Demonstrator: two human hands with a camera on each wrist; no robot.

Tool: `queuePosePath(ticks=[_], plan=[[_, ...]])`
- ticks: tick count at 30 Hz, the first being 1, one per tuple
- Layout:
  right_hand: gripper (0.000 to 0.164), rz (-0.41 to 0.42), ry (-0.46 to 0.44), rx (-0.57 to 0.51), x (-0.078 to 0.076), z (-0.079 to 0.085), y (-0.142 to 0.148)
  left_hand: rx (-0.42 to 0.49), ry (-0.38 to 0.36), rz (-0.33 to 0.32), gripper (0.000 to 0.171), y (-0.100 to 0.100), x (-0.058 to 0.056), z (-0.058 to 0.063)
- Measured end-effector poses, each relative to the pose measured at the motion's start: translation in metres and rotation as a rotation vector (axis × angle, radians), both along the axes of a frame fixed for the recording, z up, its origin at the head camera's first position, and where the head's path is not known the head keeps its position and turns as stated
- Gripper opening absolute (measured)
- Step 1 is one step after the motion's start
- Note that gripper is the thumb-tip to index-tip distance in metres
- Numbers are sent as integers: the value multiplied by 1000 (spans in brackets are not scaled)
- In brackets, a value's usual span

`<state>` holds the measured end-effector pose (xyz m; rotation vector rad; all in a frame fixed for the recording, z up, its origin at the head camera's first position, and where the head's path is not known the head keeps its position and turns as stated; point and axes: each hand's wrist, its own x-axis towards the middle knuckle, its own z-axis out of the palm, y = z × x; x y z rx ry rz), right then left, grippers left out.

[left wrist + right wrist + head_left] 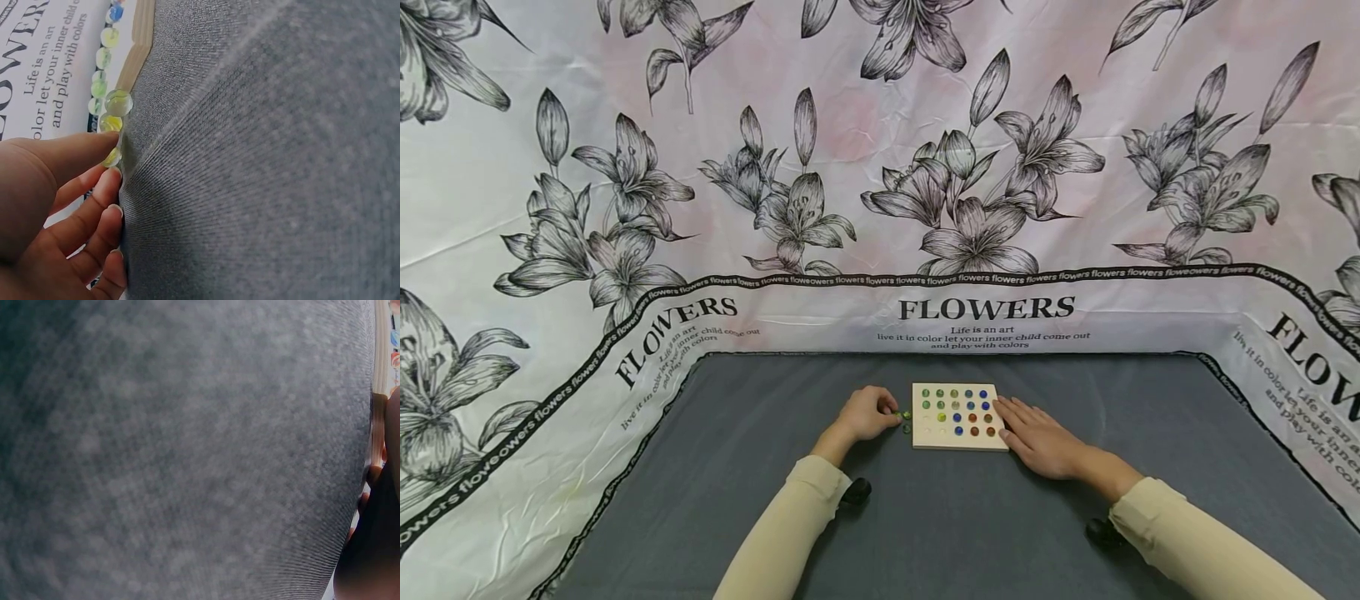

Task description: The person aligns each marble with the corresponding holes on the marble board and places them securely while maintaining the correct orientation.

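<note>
A pale wooden board [925,440] with rows of glass marbles lies on the grey cloth. Green marbles fill the far left, blue ones run through the middle, and orange-red ones sit at the near right. Beside the board's left edge, my left hand [867,413] pinches a yellow-green marble [113,157] between thumb and index finger. Two more loose marbles rest by that edge, a yellow one [110,122] and a clearer one [119,102]. My right hand [1047,440] rests with fairly straight fingers against the board's right edge.
Grey cloth [737,442] covers the table. A white, flower-printed fabric [820,321] with a black border stands behind and along the sides. Dark rounded objects [856,492] sit at both wrists. Several holes at the board's near left hold no marbles.
</note>
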<state>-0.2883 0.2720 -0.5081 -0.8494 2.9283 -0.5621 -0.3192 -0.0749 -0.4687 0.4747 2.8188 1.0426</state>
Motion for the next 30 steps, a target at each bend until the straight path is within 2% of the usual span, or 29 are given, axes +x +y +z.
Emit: queuePosePath(ticks=[7, 19, 30], plan=[[61, -6, -4, 1, 1, 1, -1, 22, 12, 0, 10, -2, 2, 0], [61, -2, 4, 4, 1, 2, -1, 62, 98, -29, 9, -7, 7, 0], [62, 8, 19, 1, 1, 3, 0, 115, 101, -60, 10, -6, 11, 4]])
